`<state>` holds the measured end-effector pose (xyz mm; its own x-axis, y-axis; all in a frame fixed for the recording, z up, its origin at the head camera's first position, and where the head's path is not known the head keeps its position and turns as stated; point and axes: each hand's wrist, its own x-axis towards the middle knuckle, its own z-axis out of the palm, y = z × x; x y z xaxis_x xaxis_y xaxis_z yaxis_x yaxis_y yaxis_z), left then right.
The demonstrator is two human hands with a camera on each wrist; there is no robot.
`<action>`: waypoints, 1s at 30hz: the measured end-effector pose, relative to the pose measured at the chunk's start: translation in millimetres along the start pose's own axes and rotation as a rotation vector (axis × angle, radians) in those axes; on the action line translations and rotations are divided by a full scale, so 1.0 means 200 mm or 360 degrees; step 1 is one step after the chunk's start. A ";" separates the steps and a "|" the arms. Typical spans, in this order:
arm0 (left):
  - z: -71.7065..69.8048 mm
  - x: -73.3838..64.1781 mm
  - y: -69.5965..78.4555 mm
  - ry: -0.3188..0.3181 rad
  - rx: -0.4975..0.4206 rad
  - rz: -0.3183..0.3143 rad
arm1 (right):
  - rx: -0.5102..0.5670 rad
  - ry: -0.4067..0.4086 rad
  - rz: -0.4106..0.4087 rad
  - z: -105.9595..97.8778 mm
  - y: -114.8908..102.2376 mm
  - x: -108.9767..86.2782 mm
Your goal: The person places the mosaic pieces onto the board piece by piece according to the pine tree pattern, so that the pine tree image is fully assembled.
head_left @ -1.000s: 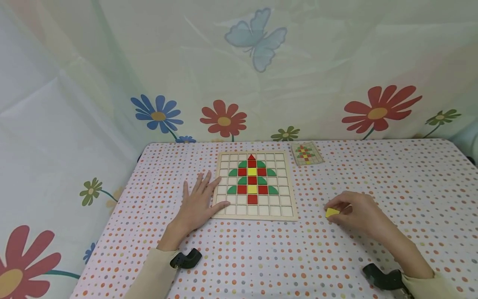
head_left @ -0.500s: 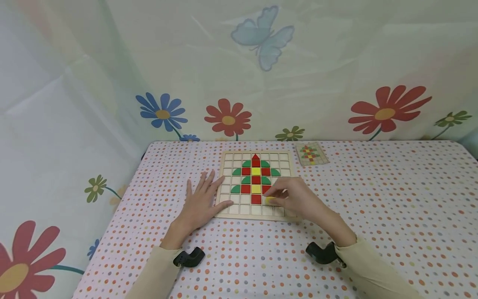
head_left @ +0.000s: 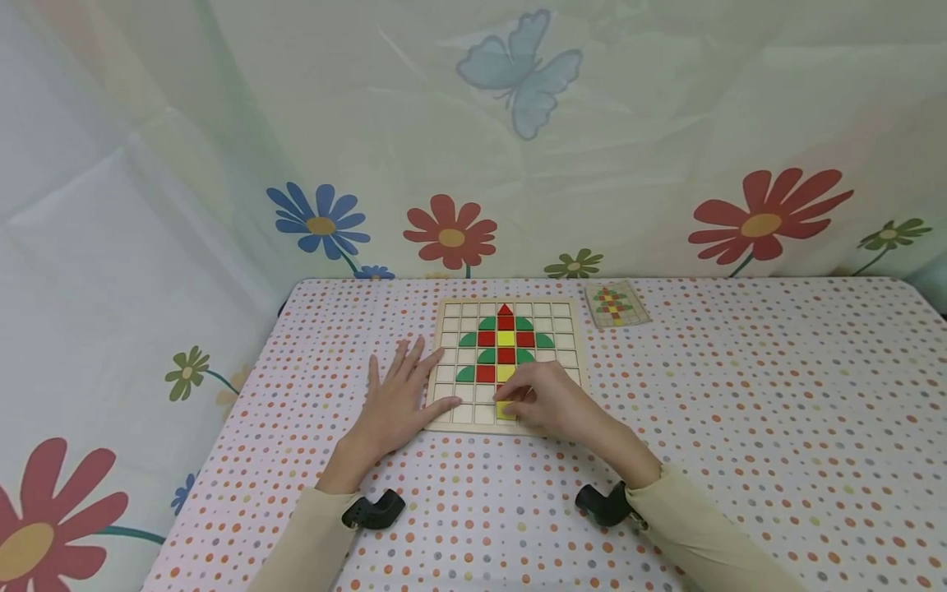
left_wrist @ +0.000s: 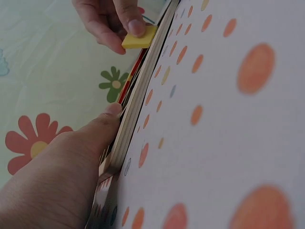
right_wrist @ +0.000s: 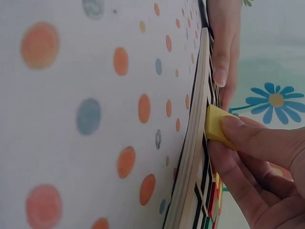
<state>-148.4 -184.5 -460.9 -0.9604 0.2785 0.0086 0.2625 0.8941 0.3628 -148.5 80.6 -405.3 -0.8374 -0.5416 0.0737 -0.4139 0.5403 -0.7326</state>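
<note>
A square wooden grid board lies on the table, bearing red, yellow and green pieces laid out like a tree. My right hand pinches a yellow square block between thumb and fingers, over the bottom row of cells, just below a red square. In the right wrist view the yellow block is tilted at the board's near edge. Spread over the board's left side, my left hand rests with its fingers extended, the thumb on the corner cells. Part of the pattern's right side is hidden behind my right hand.
A small card printed with a similar tree pattern lies at the back, right of the board. The dotted tablecloth covers the table, and a flowered curtain hangs behind it. A black wrist camera sits on the left cuff.
My right hand has carried the yellow block from the table at the right, leftward over the board, to the bottom row. My left hand has stayed on the board's left side.
</note>
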 end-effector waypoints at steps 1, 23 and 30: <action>0.00 0.00 0.00 0.0002 -0.0001 0.0001 | -0.0010 -0.0011 0.0004 0.00 0.00 0.00; -0.01 -0.01 -0.01 -0.0001 0.0028 0.0001 | -0.0337 -0.0007 0.0106 0.08 -0.11 -0.02; -0.01 -0.01 -0.02 0.0000 0.0001 0.0000 | -0.0350 0.0011 0.0023 0.07 -0.08 -0.05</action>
<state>-146.8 -188.9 -460.9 -0.9604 0.2784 0.0087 0.2626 0.8944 0.3622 -128.5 67.7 -403.9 -0.8459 -0.5287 0.0694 -0.4692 0.6760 -0.5682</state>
